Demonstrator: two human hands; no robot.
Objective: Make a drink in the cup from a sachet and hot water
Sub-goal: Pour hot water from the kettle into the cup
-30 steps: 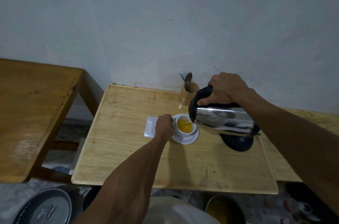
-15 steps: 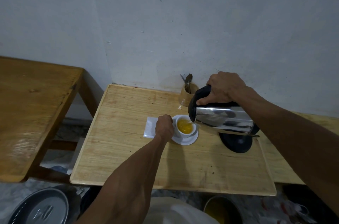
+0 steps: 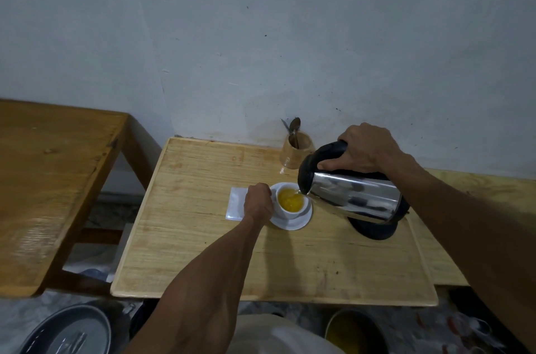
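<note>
A small white cup (image 3: 291, 210) stands on a white saucer (image 3: 295, 224) in the middle of the light wooden table (image 3: 203, 237). Yellow-orange liquid fills much of the cup. My left hand (image 3: 257, 203) is closed around the cup's left side. My right hand (image 3: 366, 148) grips the black handle of a steel kettle (image 3: 352, 195), which is tipped with its spout at the cup's right rim. A thin stream runs into the cup. A white sachet (image 3: 236, 202) lies flat just left of the saucer, partly under my left hand.
The kettle's black base (image 3: 374, 230) sits under the tilted kettle. A wooden holder (image 3: 297, 152) with spoons stands by the wall. A darker table (image 3: 43, 179) is at the left, another wooden surface (image 3: 470, 188) at the right. Pots (image 3: 66, 333) sit on the floor.
The kettle stays tipped over the cup and keeps pouring. The liquid level in the cup looks slightly higher. Both hands hold their places.
</note>
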